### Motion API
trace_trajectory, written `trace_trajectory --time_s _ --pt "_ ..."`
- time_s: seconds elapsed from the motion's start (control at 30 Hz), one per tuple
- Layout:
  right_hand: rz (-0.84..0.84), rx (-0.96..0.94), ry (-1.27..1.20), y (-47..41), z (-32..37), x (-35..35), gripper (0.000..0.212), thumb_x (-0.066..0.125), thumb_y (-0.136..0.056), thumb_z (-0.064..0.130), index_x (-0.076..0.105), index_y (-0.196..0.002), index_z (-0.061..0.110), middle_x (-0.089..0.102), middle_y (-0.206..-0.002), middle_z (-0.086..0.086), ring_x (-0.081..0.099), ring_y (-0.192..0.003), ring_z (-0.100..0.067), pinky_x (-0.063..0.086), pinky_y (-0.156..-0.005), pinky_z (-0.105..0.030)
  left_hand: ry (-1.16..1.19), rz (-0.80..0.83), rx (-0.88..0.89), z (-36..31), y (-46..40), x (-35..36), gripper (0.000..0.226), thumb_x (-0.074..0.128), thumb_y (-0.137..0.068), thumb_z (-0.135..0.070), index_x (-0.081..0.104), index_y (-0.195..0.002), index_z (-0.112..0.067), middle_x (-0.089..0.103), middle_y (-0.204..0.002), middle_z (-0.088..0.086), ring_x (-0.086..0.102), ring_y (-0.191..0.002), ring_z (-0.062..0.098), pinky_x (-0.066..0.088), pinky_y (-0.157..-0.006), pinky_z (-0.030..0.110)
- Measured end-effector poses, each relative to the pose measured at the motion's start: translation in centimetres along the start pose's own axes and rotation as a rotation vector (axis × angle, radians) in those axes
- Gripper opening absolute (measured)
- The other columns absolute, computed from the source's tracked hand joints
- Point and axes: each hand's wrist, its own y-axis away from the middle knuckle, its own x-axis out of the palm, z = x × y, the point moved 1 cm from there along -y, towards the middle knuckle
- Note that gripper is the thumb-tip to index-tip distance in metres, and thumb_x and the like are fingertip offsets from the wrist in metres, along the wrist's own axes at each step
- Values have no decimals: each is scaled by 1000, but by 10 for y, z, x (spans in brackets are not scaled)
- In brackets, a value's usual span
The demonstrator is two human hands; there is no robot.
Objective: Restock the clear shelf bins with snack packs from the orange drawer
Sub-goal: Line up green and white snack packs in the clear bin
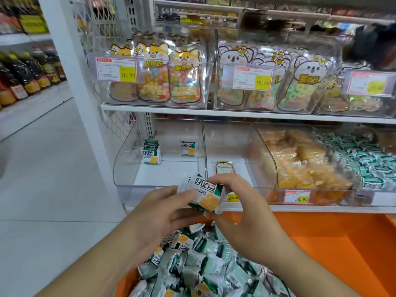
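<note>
Head view: we see both hands holding a small stack of snack packs (204, 195) between them, above the orange drawer (334, 249) and just in front of the lower shelf edge. Our left hand (158, 213) cups the packs from the left with its fingers curled under them; our right hand (240, 211) pinches the front pack from the right, thumb on top and fingers below. The front pack is white and green with a yellow cracker printed on it. Below the hands, the drawer is heaped with more of the same packs (199, 266). Straight ahead sits the leftmost clear bin (128, 159) on the lower shelf, holding only a few of these packs: a small upright group (151, 152) at its back left and 1 more (188, 148) further right. The next bin (231, 146) holds a single flat pouch (224, 167). Further right, a bin is filled with orange-yellow snacks (300, 166), then one with green-and-white packs (370, 161). The upper shelf carries bins of animal-shaped candy pouches (154, 80) with yellow price tags (128, 75).
</note>
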Motion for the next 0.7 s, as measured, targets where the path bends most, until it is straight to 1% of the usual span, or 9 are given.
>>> trace_trajectory --time_s 0.07,0.13,0.2,0.33,0.43,0.5,0.53,0.6,0.7 --pt "28 -12 34 1 0 2 58 80 -88 8 56 -132 37 57 -127 22 53 -127 -6 41 -101 -15 -69 -5 11 4 0 -1 33 72 -93 -11 70 -125 -2 77 -116 18 75 -109 35 58 -101 44" --pt "73 13 35 3 0 2 57 81 -90 15 55 -132 42 55 -130 24 51 -130 -3 40 -103 -14 -108 -41 21 7 1 -3 29 72 -92 -7 72 -121 -4 77 -114 17 76 -106 34 60 -98 43" --pt "112 53 -23 3 1 1 50 80 -92 25 55 -131 44 55 -134 23 49 -132 -2 41 -105 -17 -160 -76 28 7 0 -7 29 74 -91 -6 74 -120 -8 78 -112 15 77 -103 33 59 -98 46" --pt "63 191 -116 -5 -5 1 36 75 -93 43 57 -124 49 59 -130 27 53 -127 4 44 -106 -25 -266 -64 38 3 -1 -13 34 73 -93 -8 71 -127 -12 79 -114 8 77 -104 30 55 -103 52" --pt "116 270 -231 -16 -13 5 38 82 -88 39 60 -119 45 65 -122 24 65 -110 -3 54 -97 -32 -347 -20 36 -3 -2 -17 31 69 -98 -11 70 -128 -18 79 -115 4 76 -106 26 53 -106 56" --pt "134 292 -272 -25 -16 10 42 88 -84 37 63 -117 44 66 -117 22 64 -110 -6 55 -94 -32 -401 14 42 -7 -4 -23 29 67 -101 -18 71 -127 -31 78 -117 1 75 -110 23 50 -106 63" --pt "142 295 -281 -31 -16 13 45 89 -82 37 64 -118 45 66 -115 20 64 -111 -6 55 -93 -33 -424 26 54 -9 -6 -27 28 68 -101 -21 73 -123 -39 78 -118 -2 74 -112 21 51 -106 62" --pt "173 291 -259 -47 -14 20 48 91 -80 37 65 -121 44 67 -116 19 64 -109 -5 55 -96 -36 -447 19 83 -16 -10 -35 30 67 -101 -22 75 -109 -50 79 -115 -7 73 -111 14 52 -107 49" --pt "227 247 -200 -81 -4 34 43 88 -83 38 69 -121 38 71 -116 16 66 -109 -3 54 -101 -36 -414 -29 122 -28 -20 -51 24 65 -101 -19 69 -103 -43 80 -108 -10 74 -107 11 53 -105 35"
